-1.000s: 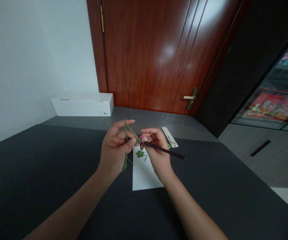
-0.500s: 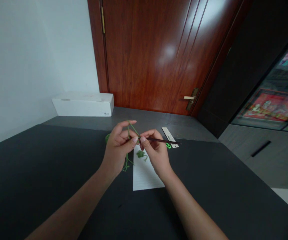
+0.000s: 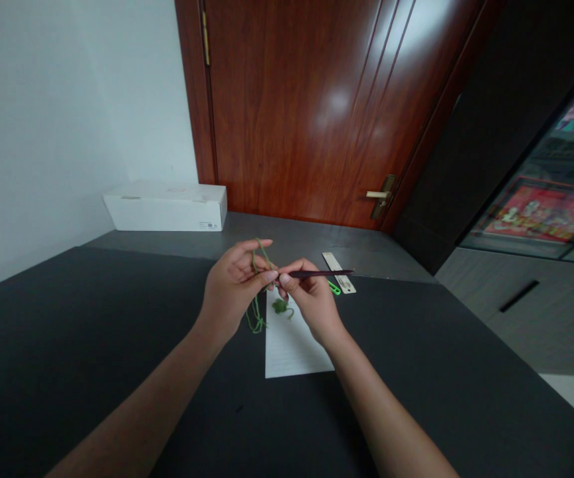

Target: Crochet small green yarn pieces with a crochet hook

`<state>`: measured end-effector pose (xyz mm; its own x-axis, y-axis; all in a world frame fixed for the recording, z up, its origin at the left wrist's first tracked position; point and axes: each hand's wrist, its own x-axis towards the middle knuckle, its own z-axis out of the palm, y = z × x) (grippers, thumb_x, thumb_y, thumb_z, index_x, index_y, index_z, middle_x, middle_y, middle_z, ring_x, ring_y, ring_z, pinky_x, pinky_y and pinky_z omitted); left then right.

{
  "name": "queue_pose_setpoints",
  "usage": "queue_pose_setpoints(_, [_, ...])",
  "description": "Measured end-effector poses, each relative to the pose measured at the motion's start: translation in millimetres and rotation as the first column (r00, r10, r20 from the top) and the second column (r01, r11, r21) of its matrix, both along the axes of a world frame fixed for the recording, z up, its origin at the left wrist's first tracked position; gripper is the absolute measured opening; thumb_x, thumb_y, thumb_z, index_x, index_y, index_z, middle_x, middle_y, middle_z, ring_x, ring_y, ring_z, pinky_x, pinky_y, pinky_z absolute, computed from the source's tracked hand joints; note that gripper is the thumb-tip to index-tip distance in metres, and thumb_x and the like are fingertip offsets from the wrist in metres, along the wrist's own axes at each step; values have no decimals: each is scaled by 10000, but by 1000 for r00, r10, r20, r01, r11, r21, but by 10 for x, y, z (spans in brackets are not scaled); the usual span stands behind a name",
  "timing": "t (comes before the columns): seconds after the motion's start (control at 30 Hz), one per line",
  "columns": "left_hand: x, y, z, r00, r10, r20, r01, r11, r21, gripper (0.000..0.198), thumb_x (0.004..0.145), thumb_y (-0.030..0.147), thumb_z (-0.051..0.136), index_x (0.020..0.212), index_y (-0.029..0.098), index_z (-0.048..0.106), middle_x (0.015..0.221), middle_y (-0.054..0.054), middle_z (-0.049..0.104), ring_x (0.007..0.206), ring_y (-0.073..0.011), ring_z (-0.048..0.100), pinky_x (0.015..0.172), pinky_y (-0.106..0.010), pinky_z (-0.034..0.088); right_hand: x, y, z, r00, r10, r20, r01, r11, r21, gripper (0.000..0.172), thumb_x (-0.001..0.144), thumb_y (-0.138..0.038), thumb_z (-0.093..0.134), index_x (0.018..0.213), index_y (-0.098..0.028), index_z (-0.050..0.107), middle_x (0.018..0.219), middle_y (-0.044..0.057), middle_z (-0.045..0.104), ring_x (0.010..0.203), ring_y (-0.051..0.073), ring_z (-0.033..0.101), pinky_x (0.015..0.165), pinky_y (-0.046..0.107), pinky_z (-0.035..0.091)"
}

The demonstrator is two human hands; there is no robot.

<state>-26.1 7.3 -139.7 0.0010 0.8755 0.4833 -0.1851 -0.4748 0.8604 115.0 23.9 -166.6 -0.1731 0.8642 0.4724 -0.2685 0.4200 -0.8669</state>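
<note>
Green yarn (image 3: 256, 312) runs over the raised index finger of my left hand (image 3: 234, 282) and hangs in loops below it. The thumb and fingers of that hand pinch the yarn near the hook's tip. My right hand (image 3: 309, 295) is closed on a crochet hook (image 3: 324, 273), whose dark handle points right. The hook's tip meets the yarn between my fingertips, and the stitches there are mostly hidden. Under my hands, a small green crocheted piece (image 3: 280, 306) with a curled tail lies on a sheet of white paper (image 3: 291, 352).
Beyond my right hand lie a pale ruler (image 3: 335, 265) and a bright green, loop-shaped item (image 3: 335, 288), partly covered. At the back left of the dark table (image 3: 117, 345) stands a long white box (image 3: 167, 207). A wooden door (image 3: 291, 113) and a cabinet (image 3: 506, 299) stand beyond.
The crochet hook has turned in my right hand: its handle end has risen and shifted slightly left. My left hand has rotated a little, and the yarn loops below it hang slightly higher.
</note>
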Motion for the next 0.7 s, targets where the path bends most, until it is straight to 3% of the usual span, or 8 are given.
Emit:
queue_pose_setpoints(0.23, [-7,14,-13,999,-30,-16,29,996,-80,441,732,120,753,1154,134,625,691,8,681,568,-130,641,582,-258,540,29,64,-57,1000,13,-1,-13,999,-37,293,783,-447,747,854,-224,571,588,-70,531,518,101,501,499,230,386])
queue_pose_setpoints(0.5, [-21,41,-65,998,-43,-36,37,985,-171,407,711,132,772,1098,126,646,647,17,667,534,-128,640,561,-245,516,47,135,-175,991,-96,98,92,995,46,218,821,-391,702,885,-211,598,627,-57,548,523,97,502,498,227,379])
queue_pose_setpoints(0.7, [12,19,-102,997,16,69,1,969,-247,386,643,171,828,987,122,661,618,20,661,517,-139,644,547,-255,523,27,146,-182,998,-7,58,8,1000,-25,307,784,-453,735,787,-224,530,587,-56,576,492,102,493,484,233,380])
